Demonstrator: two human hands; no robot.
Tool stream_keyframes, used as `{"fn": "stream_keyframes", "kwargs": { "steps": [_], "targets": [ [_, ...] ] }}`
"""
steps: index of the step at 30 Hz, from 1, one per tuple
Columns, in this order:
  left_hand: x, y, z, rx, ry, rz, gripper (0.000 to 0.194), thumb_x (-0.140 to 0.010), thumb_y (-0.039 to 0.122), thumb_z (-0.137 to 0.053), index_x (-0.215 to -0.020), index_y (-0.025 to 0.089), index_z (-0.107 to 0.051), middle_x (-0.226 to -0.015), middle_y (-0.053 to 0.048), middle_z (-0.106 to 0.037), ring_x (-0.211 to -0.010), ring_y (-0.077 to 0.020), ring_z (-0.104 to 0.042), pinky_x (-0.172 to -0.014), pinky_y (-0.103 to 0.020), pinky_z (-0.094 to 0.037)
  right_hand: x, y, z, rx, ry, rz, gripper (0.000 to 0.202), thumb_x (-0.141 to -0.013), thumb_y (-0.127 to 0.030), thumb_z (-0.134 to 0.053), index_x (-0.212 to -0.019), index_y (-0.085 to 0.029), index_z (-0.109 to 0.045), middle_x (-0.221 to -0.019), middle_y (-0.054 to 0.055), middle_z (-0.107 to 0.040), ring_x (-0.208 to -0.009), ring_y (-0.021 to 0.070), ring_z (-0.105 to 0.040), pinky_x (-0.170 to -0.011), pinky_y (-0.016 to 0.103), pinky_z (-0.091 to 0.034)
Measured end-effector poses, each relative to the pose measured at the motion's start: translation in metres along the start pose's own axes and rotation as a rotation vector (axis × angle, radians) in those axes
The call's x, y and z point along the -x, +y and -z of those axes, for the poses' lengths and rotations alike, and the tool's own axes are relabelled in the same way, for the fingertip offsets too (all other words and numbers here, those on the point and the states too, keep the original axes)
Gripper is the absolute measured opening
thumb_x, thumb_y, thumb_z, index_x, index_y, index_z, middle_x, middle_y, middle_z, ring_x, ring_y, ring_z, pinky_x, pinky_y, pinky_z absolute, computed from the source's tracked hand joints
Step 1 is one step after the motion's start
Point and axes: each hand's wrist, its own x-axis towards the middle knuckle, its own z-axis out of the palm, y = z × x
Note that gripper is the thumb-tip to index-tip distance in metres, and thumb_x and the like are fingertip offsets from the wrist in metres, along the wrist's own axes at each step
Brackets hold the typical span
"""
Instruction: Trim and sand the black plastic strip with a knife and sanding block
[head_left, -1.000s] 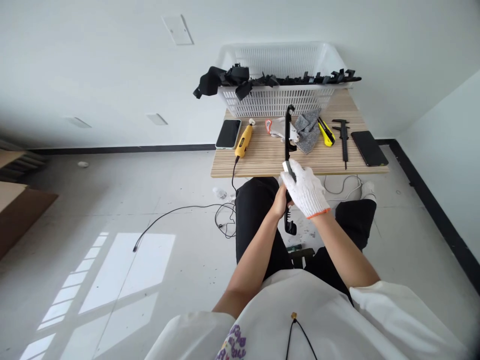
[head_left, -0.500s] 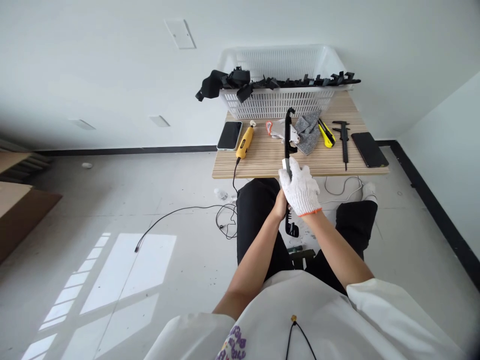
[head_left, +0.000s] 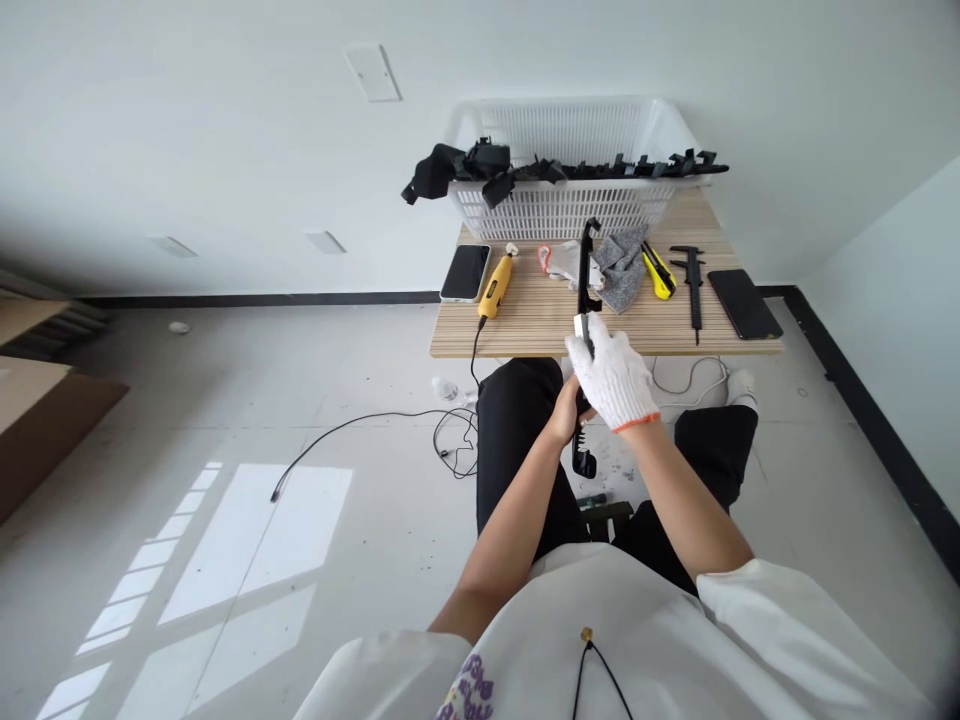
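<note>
A long black plastic part [head_left: 585,265] stands nearly upright in view, its top over the table and its toothed lower end above my lap. My bare left hand [head_left: 567,412] is wrapped round its lower half. My right hand [head_left: 611,372], in a white knitted glove with an orange cuff, is closed above the left one. Between its thumb and fingers is a small white and grey block [head_left: 582,327], pressed against the black part. What the glove's other fingers touch is hidden.
On the table [head_left: 532,340] lie a phone [head_left: 466,273], a yellow corded tool [head_left: 496,288], a glove [head_left: 556,260], a grey cloth [head_left: 621,268], a yellow cutter [head_left: 660,272], calipers [head_left: 694,290] and a black phone [head_left: 744,304]. Behind, black parts [head_left: 487,160] lie across a white basket [head_left: 562,215].
The view has shifted slightly, so most things appear a little further right. My gloved right hand has moved slightly right and tilted against the black part; both hands keep their hold.
</note>
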Motion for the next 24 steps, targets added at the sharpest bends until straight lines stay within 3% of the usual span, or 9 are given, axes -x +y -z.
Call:
{"fn": "stream_keyframes", "kwargs": {
  "steps": [3,11,17,22,24],
  "targets": [
    [0.002,0.001,-0.001,-0.018,-0.014,-0.028,0.040,-0.097,0.043,-0.063,-0.070,0.019,-0.049,-0.053,0.007,-0.041,-0.038,-0.0043,-0.028,-0.037,-0.017,-0.018,0.004,0.004,0.004,0.014,-0.065,0.056,0.065,-0.106,-0.058,-0.040,-0.162,-0.026,-0.041,-0.120,0.017,-0.067,-0.105,0.0340,-0.071,-0.087,0.044,-0.054],
    [0.000,0.006,-0.001,0.004,0.024,-0.016,0.042,-0.095,0.049,-0.066,-0.071,0.020,-0.048,-0.053,0.008,-0.039,-0.039,-0.0047,-0.029,-0.037,-0.018,-0.018,-0.012,-0.002,-0.021,0.086,0.043,0.011,0.070,-0.108,-0.055,-0.035,-0.168,-0.022,-0.027,-0.127,0.019,-0.063,-0.101,0.0324,-0.073,-0.083,0.044,-0.056],
    [-0.003,0.002,0.000,-0.019,0.026,-0.050,0.044,-0.097,0.048,-0.064,-0.069,0.019,-0.046,-0.052,0.008,-0.038,-0.040,-0.0043,-0.029,-0.040,-0.017,-0.020,-0.003,0.001,-0.005,0.035,-0.093,0.030,0.070,-0.107,-0.056,-0.036,-0.167,-0.020,-0.030,-0.130,0.021,-0.064,-0.108,0.0357,-0.071,-0.089,0.047,-0.055],
    [-0.001,0.001,-0.001,-0.030,-0.044,-0.048,0.043,-0.098,0.048,-0.063,-0.070,0.019,-0.047,-0.054,0.008,-0.037,-0.039,-0.0036,-0.028,-0.040,-0.017,-0.021,-0.014,-0.004,-0.005,0.062,0.019,-0.008,0.070,-0.108,-0.055,-0.033,-0.167,-0.017,-0.027,-0.130,0.023,-0.062,-0.106,0.0343,-0.072,-0.088,0.045,-0.055],
    [0.000,0.002,-0.002,-0.023,-0.029,-0.032,0.044,-0.097,0.051,-0.064,-0.071,0.019,-0.048,-0.054,0.007,-0.038,-0.039,-0.0038,-0.028,-0.039,-0.018,-0.020,-0.012,-0.007,-0.004,0.068,0.004,-0.032,0.070,-0.108,-0.054,-0.032,-0.167,-0.016,-0.026,-0.131,0.024,-0.062,-0.106,0.0342,-0.072,-0.086,0.045,-0.055]
  ]
}}
